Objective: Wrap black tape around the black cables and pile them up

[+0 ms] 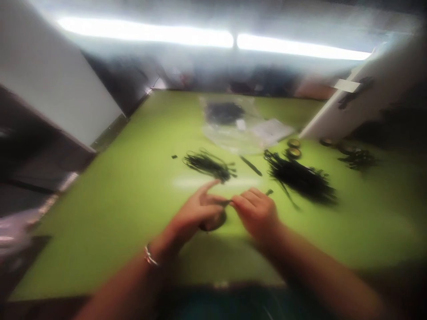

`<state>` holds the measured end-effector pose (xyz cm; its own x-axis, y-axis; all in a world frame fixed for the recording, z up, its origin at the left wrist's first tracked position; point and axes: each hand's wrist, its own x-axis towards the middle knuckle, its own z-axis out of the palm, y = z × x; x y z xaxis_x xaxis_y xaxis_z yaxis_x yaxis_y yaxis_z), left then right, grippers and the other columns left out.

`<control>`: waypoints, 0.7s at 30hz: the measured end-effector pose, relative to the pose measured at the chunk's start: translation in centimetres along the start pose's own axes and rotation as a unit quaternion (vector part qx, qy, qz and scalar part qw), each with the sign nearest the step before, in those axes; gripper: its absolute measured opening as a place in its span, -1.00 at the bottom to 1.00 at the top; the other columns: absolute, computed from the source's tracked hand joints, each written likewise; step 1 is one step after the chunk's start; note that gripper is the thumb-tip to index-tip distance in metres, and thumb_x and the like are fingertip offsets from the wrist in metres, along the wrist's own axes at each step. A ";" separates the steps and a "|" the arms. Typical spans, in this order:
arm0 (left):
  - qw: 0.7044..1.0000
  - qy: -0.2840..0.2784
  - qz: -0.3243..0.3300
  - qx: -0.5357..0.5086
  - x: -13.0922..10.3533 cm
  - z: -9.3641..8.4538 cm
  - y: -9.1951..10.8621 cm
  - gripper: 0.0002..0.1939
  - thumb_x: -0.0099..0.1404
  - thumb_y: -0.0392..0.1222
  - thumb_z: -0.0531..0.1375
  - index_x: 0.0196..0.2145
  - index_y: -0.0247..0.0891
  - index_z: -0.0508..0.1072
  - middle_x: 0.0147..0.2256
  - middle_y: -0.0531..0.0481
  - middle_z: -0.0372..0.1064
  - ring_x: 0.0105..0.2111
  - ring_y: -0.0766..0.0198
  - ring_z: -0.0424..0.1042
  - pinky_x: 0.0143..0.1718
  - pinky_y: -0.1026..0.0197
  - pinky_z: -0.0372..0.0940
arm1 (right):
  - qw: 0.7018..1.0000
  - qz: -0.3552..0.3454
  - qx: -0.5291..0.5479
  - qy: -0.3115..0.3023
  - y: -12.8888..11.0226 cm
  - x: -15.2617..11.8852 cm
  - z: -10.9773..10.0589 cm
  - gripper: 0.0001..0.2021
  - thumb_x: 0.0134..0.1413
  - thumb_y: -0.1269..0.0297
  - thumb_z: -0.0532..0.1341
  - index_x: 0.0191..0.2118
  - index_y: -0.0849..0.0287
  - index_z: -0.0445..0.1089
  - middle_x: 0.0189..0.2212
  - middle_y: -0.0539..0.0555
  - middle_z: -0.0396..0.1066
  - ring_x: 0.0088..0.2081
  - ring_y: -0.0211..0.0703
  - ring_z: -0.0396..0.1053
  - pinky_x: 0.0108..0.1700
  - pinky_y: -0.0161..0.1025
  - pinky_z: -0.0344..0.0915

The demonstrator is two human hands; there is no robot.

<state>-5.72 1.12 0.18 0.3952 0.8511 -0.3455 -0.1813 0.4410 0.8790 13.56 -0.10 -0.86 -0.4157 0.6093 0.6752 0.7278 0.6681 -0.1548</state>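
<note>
Over the green tabletop, my left hand has its index finger stretched forward. Its other fingers curl round a dark, round piece that looks like a roll of black tape. My right hand is closed in a pinch, its fingertips meeting those of the left hand at a thin dark strand. A short black cable end sticks out past the right knuckles. Just beyond the left index finger lies a loose bundle of black cables. Blur hides the finer detail between the fingers.
A larger black cable bundle lies to the right, with tape rolls behind it. Farther back sits a clear plastic bag with dark contents. A thin black tool-like piece lies mid-table. White panels flank the table.
</note>
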 end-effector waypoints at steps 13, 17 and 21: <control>0.999 0.002 0.024 -0.027 -0.1 1.0 -1.2 -0.73 0.14 -0.06 0.30 -0.46 -0.38 0.47 -0.70 0.13 0.11 -0.67 0.45 0.05 -0.62 0.32 -0.07 | 0.999 -0.034 -0.014 0.022 0.6 0.1 0.1 -0.92 0.15 0.44 0.21 -0.22 0.20 0.41 -0.49 0.04 0.44 -0.42 -0.19 0.24 -0.30 -0.21 0.21; 0.997 0.066 0.030 0.007 0.0 0.7 -1.3 -0.69 0.13 -0.02 0.33 -0.49 -0.36 0.47 -0.70 0.14 0.12 -0.67 0.47 0.06 -0.62 0.34 -0.03 | 0.999 -0.028 0.028 0.007 0.4 0.0 0.4 -0.89 0.15 0.44 0.20 -0.20 0.19 0.41 -0.44 0.06 0.47 -0.38 -0.16 0.28 -0.22 -0.18 0.25; 0.958 0.101 0.183 0.196 0.1 0.2 -1.5 -0.82 0.18 -0.14 0.30 -0.46 -0.33 0.53 -0.52 -0.01 0.38 -0.50 0.35 0.30 -0.45 0.27 0.20 | 0.987 0.063 0.133 -0.057 0.2 0.2 0.5 -0.95 0.17 0.38 0.19 -0.29 0.17 0.41 -0.42 0.06 0.46 -0.35 -0.17 0.31 -0.25 -0.23 0.26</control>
<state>-5.20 0.54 -1.09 0.1802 0.9836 -0.0123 0.0936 -0.0047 0.9956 13.37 0.39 -1.19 -0.4007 0.7294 0.5545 0.6150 0.6627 -0.4273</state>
